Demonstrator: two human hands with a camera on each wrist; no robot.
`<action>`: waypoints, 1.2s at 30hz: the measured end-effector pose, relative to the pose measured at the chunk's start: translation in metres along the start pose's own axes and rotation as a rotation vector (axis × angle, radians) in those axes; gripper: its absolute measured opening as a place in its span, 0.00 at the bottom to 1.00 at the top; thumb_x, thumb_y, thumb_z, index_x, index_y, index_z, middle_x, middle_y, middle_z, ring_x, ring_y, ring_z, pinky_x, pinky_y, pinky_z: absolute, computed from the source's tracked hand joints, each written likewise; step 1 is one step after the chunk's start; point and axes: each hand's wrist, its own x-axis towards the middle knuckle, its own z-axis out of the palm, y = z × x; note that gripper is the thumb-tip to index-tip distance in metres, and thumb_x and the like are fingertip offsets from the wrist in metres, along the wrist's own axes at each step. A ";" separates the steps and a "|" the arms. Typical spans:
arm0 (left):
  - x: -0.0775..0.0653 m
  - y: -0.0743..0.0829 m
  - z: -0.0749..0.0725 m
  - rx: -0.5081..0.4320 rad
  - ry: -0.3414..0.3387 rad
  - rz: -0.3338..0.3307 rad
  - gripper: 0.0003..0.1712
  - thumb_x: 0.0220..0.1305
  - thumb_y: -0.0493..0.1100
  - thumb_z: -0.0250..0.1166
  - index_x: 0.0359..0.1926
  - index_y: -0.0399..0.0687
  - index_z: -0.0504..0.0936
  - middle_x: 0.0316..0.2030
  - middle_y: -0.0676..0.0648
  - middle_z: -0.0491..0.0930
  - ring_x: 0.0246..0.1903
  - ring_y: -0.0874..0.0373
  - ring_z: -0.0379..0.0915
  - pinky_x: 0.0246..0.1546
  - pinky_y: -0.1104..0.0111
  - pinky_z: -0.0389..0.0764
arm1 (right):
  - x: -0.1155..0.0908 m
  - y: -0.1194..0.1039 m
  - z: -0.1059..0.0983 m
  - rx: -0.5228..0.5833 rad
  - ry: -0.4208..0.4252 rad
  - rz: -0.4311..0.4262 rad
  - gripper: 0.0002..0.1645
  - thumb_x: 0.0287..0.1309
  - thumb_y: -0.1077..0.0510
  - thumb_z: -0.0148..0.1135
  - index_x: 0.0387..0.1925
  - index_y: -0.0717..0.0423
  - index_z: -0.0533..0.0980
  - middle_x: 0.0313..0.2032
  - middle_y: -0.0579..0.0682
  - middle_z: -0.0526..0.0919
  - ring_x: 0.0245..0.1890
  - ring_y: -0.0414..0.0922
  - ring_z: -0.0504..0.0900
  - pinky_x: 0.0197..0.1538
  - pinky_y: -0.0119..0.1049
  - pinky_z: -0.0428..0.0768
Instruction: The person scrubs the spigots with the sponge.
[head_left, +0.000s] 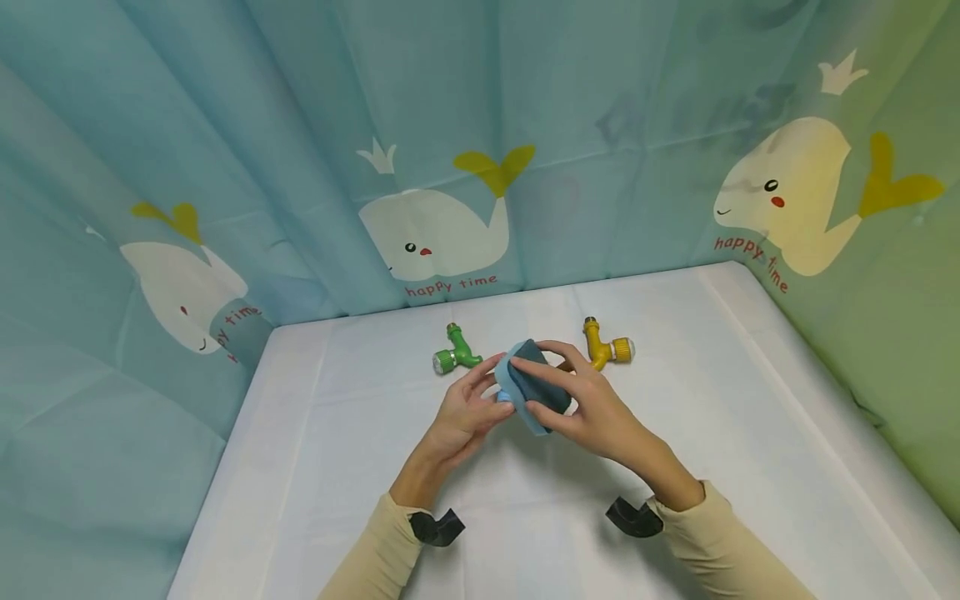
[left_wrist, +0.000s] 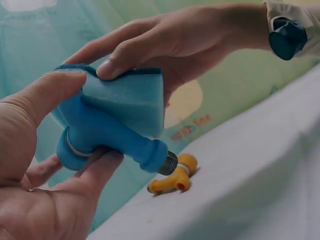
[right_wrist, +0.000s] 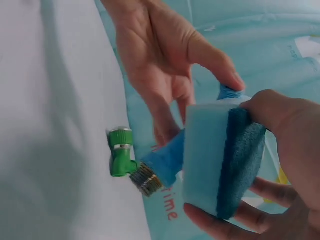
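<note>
My left hand (head_left: 467, 410) grips a blue plastic tap (left_wrist: 110, 131) with a threaded metal end, thumb on top and fingers below. In my right hand (head_left: 596, 406) is a two-layer sponge (right_wrist: 212, 160), light blue foam with a dark blue scouring side, pinched between thumb and fingers. The foam side lies against the tap's body in the left wrist view. Both hands are held together over the middle of the white table. From the head view the sponge (head_left: 542, 390) hides most of the blue tap.
A green tap (head_left: 459, 354) lies on the table (head_left: 360, 467) beyond my left hand. Beyond my right hand lies a yellow tap (head_left: 600, 346). A blue-green curtain (head_left: 315, 150) printed with whales borders the table's back and sides.
</note>
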 end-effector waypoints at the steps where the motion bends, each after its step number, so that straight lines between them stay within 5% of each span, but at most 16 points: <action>1: 0.000 0.000 0.000 0.025 0.006 0.015 0.47 0.61 0.24 0.68 0.78 0.36 0.57 0.66 0.37 0.65 0.57 0.50 0.77 0.50 0.69 0.83 | -0.001 0.000 0.000 -0.035 -0.004 -0.005 0.33 0.61 0.57 0.73 0.68 0.43 0.77 0.69 0.58 0.68 0.51 0.51 0.79 0.38 0.40 0.84; 6: -0.001 -0.001 -0.002 0.173 0.044 0.042 0.47 0.55 0.22 0.72 0.75 0.34 0.63 0.65 0.35 0.65 0.55 0.48 0.80 0.49 0.67 0.85 | -0.003 0.003 -0.006 -0.242 -0.015 -0.038 0.33 0.57 0.55 0.76 0.65 0.38 0.79 0.68 0.59 0.70 0.55 0.56 0.77 0.33 0.41 0.82; 9: -0.001 0.000 -0.004 0.241 0.042 0.040 0.47 0.53 0.22 0.74 0.74 0.36 0.65 0.66 0.36 0.65 0.51 0.50 0.83 0.49 0.65 0.85 | -0.001 0.005 -0.008 -0.269 -0.022 -0.087 0.33 0.56 0.56 0.78 0.64 0.37 0.80 0.69 0.58 0.69 0.57 0.57 0.75 0.36 0.44 0.83; 17: 0.002 0.001 -0.007 0.264 -0.004 0.072 0.49 0.51 0.22 0.75 0.74 0.34 0.65 0.66 0.36 0.65 0.46 0.53 0.82 0.46 0.66 0.86 | 0.002 0.008 -0.009 -0.409 -0.008 -0.184 0.37 0.49 0.60 0.82 0.61 0.33 0.82 0.69 0.57 0.70 0.47 0.58 0.74 0.35 0.46 0.84; 23: 0.002 -0.001 -0.009 0.205 0.020 0.124 0.49 0.51 0.23 0.76 0.73 0.32 0.64 0.64 0.36 0.65 0.47 0.53 0.80 0.45 0.67 0.86 | 0.002 0.011 -0.005 -0.258 -0.008 -0.132 0.32 0.57 0.57 0.76 0.64 0.37 0.80 0.70 0.60 0.68 0.56 0.60 0.76 0.35 0.45 0.85; 27: 0.001 -0.002 -0.009 0.181 0.034 0.146 0.49 0.51 0.21 0.74 0.73 0.32 0.63 0.64 0.37 0.64 0.48 0.53 0.79 0.46 0.67 0.86 | 0.002 0.013 -0.004 -0.221 0.024 -0.026 0.32 0.57 0.57 0.76 0.64 0.41 0.80 0.67 0.61 0.70 0.52 0.57 0.78 0.34 0.44 0.83; 32: 0.002 -0.001 -0.009 0.211 0.020 0.165 0.48 0.52 0.21 0.73 0.74 0.33 0.63 0.65 0.37 0.63 0.49 0.52 0.78 0.46 0.66 0.86 | 0.007 0.010 -0.001 -0.032 0.061 0.094 0.33 0.61 0.55 0.74 0.67 0.43 0.77 0.67 0.60 0.69 0.51 0.54 0.79 0.47 0.51 0.83; 36: 0.000 0.003 -0.008 0.172 -0.020 0.198 0.50 0.51 0.23 0.75 0.74 0.31 0.63 0.66 0.37 0.61 0.52 0.50 0.76 0.47 0.64 0.86 | 0.002 0.010 0.002 0.017 -0.023 0.156 0.32 0.64 0.56 0.70 0.69 0.45 0.75 0.67 0.63 0.69 0.55 0.58 0.79 0.53 0.56 0.82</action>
